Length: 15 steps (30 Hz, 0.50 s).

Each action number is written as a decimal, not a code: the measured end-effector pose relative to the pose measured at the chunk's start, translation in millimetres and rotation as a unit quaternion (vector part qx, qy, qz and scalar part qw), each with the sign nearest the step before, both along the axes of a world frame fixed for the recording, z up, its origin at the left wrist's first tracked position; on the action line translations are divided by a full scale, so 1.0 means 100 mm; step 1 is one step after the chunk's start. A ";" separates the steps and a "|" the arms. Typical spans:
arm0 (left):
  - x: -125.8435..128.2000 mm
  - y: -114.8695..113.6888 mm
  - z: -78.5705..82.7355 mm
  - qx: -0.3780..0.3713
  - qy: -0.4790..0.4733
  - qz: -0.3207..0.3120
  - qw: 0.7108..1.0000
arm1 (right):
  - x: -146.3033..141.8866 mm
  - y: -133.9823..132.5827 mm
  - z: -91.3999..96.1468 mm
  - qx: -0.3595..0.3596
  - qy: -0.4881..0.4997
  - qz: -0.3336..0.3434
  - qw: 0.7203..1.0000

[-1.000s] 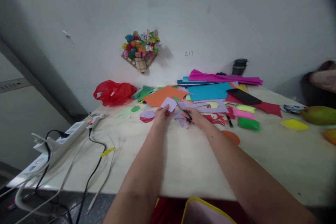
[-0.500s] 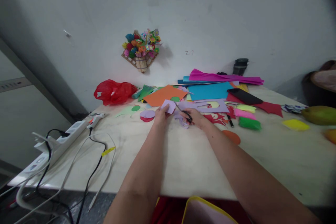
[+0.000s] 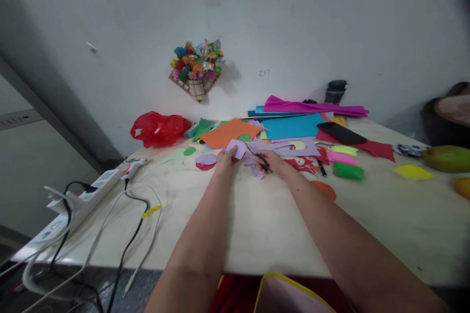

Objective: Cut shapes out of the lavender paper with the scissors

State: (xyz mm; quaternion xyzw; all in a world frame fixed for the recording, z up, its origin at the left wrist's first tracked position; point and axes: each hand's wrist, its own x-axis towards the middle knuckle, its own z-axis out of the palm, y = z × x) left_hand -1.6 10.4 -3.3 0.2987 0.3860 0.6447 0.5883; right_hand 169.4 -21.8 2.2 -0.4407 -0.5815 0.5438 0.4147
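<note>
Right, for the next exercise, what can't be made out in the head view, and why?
Scissors: part of the handles is covered by the right hand.
Lilac paper square: its lower left part is behind the left hand.
Blade tips: too small and blurred to tell whether they touch the square.
Orange-yellow fruit: cut off by the picture's right edge.

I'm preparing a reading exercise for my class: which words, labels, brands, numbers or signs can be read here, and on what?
"217" on the wall; the first character could be Z.
Power strip: marks too small to read.
Grey panel at left: marks too blurred to read.
Yellow tag: nothing legible.
</note>
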 end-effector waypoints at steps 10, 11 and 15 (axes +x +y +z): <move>-0.01 0.02 -0.03 0.009 -0.004 -0.017 1.000 | 0.00 -0.01 0.01 0.009 -0.005 -0.015 1.000; -0.01 0.02 -0.03 0.008 -0.005 -0.019 1.000 | 0.00 -0.02 0.02 0.007 -0.003 -0.014 1.000; -0.02 0.02 -0.03 0.005 -0.003 -0.016 1.000 | 0.01 -0.04 0.04 -0.006 0.002 -0.015 1.000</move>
